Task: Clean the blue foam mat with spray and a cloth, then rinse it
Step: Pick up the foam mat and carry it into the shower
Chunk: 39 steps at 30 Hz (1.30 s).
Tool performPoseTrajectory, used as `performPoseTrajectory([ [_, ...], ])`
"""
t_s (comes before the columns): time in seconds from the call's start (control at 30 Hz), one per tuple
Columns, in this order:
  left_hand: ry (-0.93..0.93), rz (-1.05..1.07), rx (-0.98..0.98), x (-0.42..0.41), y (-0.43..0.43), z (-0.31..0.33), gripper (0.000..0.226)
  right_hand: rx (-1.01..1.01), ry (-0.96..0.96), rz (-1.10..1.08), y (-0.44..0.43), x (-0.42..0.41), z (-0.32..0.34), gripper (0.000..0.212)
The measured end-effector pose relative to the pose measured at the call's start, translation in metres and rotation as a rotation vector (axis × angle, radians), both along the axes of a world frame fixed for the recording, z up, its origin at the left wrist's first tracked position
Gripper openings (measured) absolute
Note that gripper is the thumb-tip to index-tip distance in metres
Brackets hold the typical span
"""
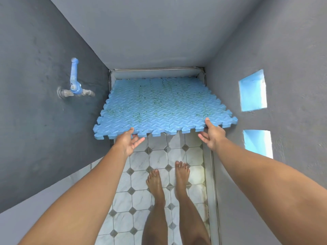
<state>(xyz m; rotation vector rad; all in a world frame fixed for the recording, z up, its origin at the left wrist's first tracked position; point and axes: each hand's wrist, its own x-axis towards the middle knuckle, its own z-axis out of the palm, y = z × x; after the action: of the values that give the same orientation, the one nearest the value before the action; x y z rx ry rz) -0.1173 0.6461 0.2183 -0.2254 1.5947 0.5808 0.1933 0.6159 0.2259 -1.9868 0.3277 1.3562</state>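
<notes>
The blue foam mat [162, 106], with puzzle-tooth edges and dark green stains, spans the narrow stall. Its far edge lies against the back wall, while its near edge is lifted off the tiled floor. My left hand [128, 141] holds the near edge left of the middle, thumb on top and fingers spread underneath. Toward the near right corner, my right hand [212, 137] holds the edge the same way. No spray bottle or cloth is in view.
A tap with a blue handle [76, 87] sticks out of the left grey wall. The right wall has two rectangular openings [253, 91]. My bare feet [168, 181] stand on the white tiled floor [141, 200] between the close walls.
</notes>
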Motion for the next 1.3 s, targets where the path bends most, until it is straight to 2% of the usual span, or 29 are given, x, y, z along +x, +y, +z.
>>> performPoseTrajectory([
  [0.1, 0.023, -0.056, -0.040, 0.002, -0.004, 0.004, 0.039, -0.051, 0.032, -0.001, -0.010, -0.004, -0.005, 0.048],
  [0.27, 0.124, -0.401, -0.102, 0.006, -0.020, 0.011, 0.059, -0.121, 0.021, 0.032, -0.017, -0.003, -0.004, 0.052],
  [0.5, 0.242, -0.610, -0.043, 0.008, -0.041, 0.037, 0.065, -0.150, 0.035, 0.074, -0.035, 0.004, 0.026, 0.044],
  [0.67, 0.270, -0.738, 0.166, 0.027, -0.044, 0.092, 0.072, -0.072, 0.001, 0.172, -0.057, 0.002, 0.072, 0.040],
  [0.8, 0.343, -0.784, 0.381, 0.039, -0.026, 0.155, 0.059, -0.008, -0.064, 0.350, -0.061, -0.006, 0.118, 0.032],
  [0.93, 0.400, -0.819, 0.593, 0.049, 0.005, 0.236, 0.043, 0.169, -0.104, 0.415, -0.040, -0.017, 0.183, 0.024],
  [1.1, 0.465, -0.712, 0.881, 0.052, 0.056, 0.359, 0.032, 0.424, -0.198, 0.484, 0.028, -0.015, 0.293, 0.016],
  [1.3, 0.597, -0.607, 1.095, 0.067, 0.136, 0.448, 0.033, 0.638, -0.398, 0.643, 0.136, -0.001, 0.385, 0.009],
])
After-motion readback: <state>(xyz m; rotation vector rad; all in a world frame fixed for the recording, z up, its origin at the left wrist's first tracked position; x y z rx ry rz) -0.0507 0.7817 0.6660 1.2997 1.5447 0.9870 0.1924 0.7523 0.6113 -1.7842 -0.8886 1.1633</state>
